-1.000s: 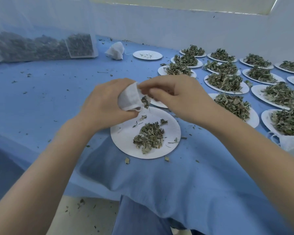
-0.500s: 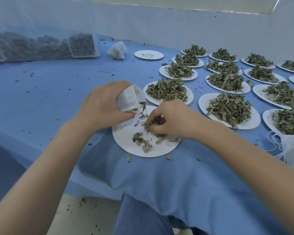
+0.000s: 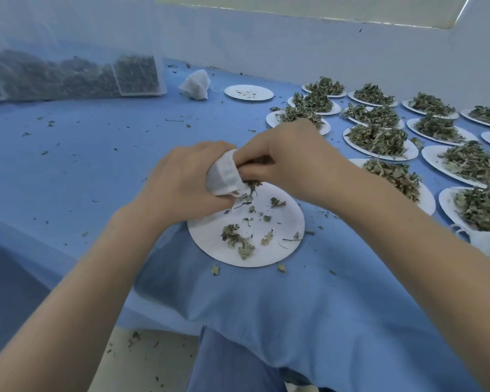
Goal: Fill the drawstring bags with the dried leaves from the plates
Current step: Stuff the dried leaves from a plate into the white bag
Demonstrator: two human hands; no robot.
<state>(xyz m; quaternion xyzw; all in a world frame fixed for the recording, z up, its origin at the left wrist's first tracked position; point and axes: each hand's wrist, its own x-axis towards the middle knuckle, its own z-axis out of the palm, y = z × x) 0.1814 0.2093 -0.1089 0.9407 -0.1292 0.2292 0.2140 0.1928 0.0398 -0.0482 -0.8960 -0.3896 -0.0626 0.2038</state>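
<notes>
This looks like a small herb-packing workroom rather than a home: a long table under a blue cloth [image 3: 309,312] carries rows of white paper plates [image 3: 379,152] heaped with dried leaves [image 3: 376,138] toward 2 o'clock. At 11 o'clock stands a clear bin [image 3: 68,77] of bulk leaves, with a filled white bag [image 3: 196,84] at 12, against a plain white wall [image 3: 294,49]

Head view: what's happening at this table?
A person is stuffing dried leaves into a small white drawstring bag. The left hand grips the bag over a nearly emptied plate, while the right hand pushes a pinch of leaves into its mouth. Many full plates wait to the right.
</notes>
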